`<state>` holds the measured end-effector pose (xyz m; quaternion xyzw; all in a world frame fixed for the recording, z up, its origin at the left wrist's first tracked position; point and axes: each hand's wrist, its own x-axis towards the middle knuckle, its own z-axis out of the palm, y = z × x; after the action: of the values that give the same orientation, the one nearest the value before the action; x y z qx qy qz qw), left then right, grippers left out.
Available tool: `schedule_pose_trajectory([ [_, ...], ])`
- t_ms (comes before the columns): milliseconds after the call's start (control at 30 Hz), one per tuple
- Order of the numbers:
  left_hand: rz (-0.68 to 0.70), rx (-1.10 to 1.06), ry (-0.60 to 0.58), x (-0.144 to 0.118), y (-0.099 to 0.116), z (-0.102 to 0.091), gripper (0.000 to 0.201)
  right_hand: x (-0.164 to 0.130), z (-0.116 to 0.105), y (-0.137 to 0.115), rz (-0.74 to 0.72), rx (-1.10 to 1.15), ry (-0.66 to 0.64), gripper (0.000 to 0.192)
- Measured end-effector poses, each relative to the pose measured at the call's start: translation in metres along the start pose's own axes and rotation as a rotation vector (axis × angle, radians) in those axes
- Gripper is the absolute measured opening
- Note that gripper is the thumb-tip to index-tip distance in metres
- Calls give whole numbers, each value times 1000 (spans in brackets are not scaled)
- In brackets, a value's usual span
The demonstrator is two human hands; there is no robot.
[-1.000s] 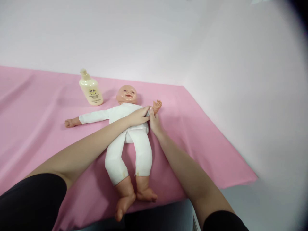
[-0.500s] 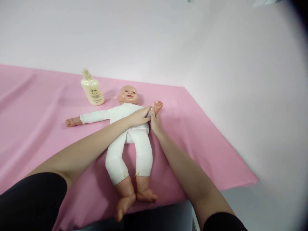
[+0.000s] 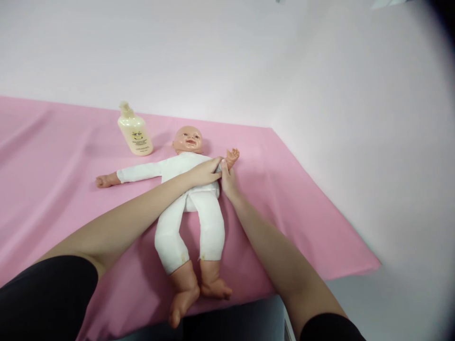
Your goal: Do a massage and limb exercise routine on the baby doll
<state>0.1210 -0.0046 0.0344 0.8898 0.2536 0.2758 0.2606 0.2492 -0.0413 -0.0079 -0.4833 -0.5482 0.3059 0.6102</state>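
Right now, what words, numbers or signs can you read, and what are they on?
No word or number is clear enough to quote.
Pale yellow bottle: a few lines of dark print, too small and blurred to read.
Above that print: a little yellow-and-dark emblem, too blurred to tell what it shows.
Doll: no writing that I can see.
Pink cloth: no writing that I can see.

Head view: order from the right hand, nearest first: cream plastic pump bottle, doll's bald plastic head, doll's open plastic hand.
1. Doll's open hand: just beyond the right hand.
2. Doll's head: farther back, leftward.
3. Bottle: left of the head.
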Motion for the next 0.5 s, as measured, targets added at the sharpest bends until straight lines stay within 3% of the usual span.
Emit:
schedule_pose_trajectory([
  [167, -6, 10, -47, 0, 0, -1, 24, 1, 1, 1, -16, 26, 10, 100],
  [500, 4, -10, -42, 0, -1, 0, 25, 2, 0, 4, -20, 16, 0, 96],
])
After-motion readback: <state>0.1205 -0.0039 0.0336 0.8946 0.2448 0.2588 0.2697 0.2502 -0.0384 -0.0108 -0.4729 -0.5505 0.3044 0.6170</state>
